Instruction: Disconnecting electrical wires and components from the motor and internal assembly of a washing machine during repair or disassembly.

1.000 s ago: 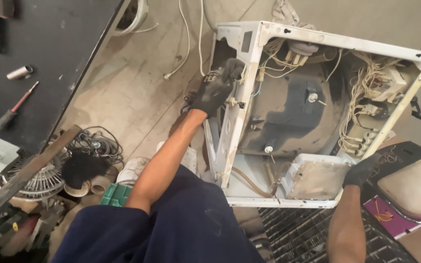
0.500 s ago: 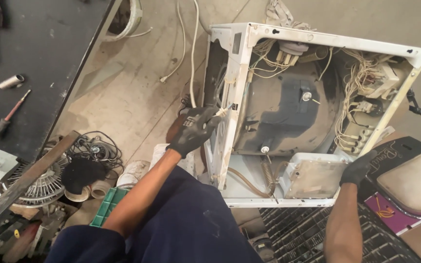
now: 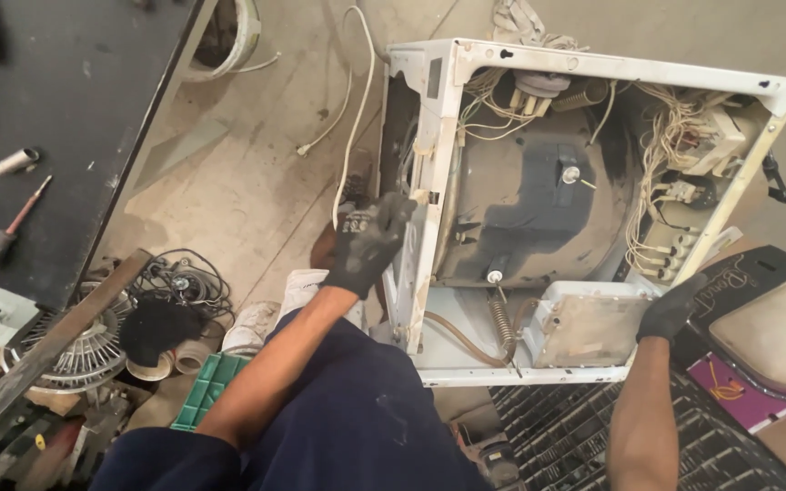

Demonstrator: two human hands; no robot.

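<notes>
Both gloved hands gripped the opened washing machine (image 3: 584,218): left hand (image 3: 370,241) on its side panel, right hand (image 3: 670,307) at the corner; looked heavy, rigid, sharp-edged.

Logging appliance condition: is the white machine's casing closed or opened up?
Opened up. The white machine has no panel on the side facing the camera: grey drum, wiring and spring are exposed.

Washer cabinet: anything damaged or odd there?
The washer lies opened, drum and wires exposed, wiring tangled loose at the top right. Left hand and right hand grip its sides.
</notes>
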